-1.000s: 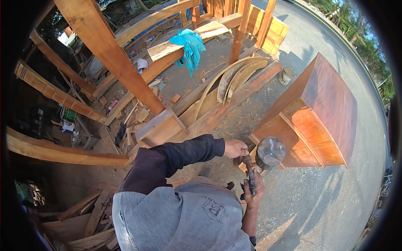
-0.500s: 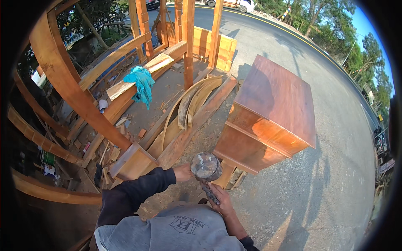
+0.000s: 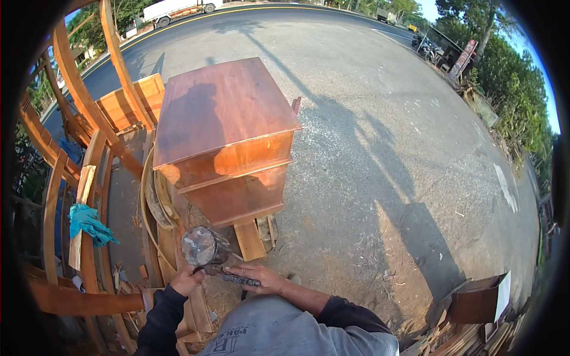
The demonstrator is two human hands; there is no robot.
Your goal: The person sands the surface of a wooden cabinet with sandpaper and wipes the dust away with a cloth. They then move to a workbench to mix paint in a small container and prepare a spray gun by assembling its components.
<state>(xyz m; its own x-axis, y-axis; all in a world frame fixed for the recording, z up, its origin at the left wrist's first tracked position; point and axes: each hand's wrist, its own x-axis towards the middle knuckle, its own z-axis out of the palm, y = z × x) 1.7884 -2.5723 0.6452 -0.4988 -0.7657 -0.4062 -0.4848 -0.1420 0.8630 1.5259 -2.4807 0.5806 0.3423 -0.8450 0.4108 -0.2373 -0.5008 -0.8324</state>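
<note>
My right hand (image 3: 264, 279) is wrapped round the dark, paint-caked handle of a spray gun (image 3: 240, 279). On the gun sits a round cup (image 3: 202, 245) with a stained, blotchy lid. My left hand (image 3: 188, 280) has its fingers closed at the gun's front, just below the cup; the exact part they grip is partly hidden. Beyond the gun stands a reddish-brown wooden cabinet (image 3: 228, 113), its top and near side glossy and lit in patches by the sun. Neither hand touches the cabinet.
Wooden frame posts (image 3: 89, 101) rise at the left, with a teal cloth (image 3: 90, 225) over a beam. Curved wood pieces (image 3: 160, 199) lie beside the cabinet. At lower right, a cardboard box (image 3: 478, 302) rests on scrap wood. A truck (image 3: 178, 10) is on the road behind.
My view has turned right, so cabinet and frame now appear farther left. The spray gun has swung with me, and my left hand has moved from the cup's side to below it.
</note>
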